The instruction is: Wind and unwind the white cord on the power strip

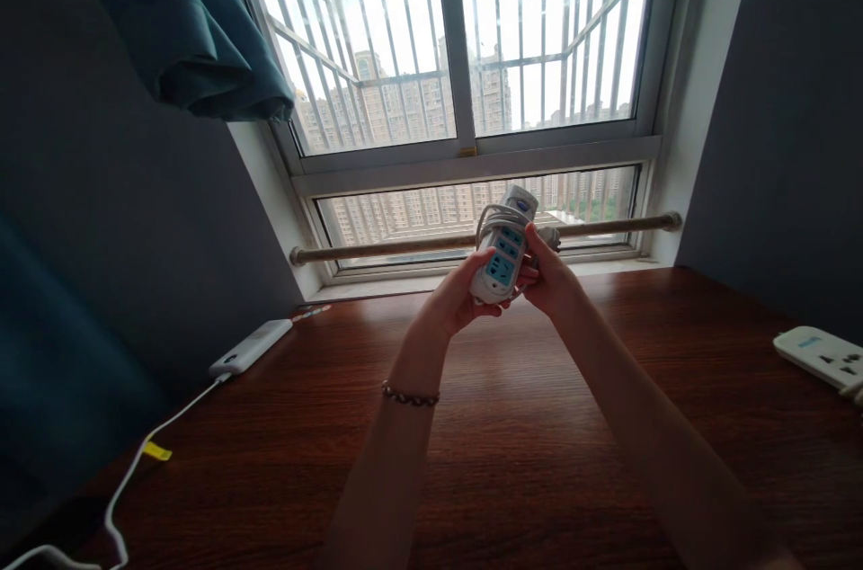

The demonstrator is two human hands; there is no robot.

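Note:
Both my hands hold a white power strip (504, 248) with blue sockets up in the air, above the far part of a dark wooden table (512, 444). Its grey cord is coiled around the strip. My left hand (460, 293) cups the strip's lower end from the left. On the right side, my right hand (549, 275) grips it, fingers near the plug behind. A beaded bracelet (409, 396) is on my left wrist.
A white power bank (251, 346) lies at the table's left back, with a white cable (135, 473) running toward me. A second white power strip (821, 356) lies at the right edge. A barred window (465, 84), a rail (607, 227) and a teal curtain (189, 31) stand beyond.

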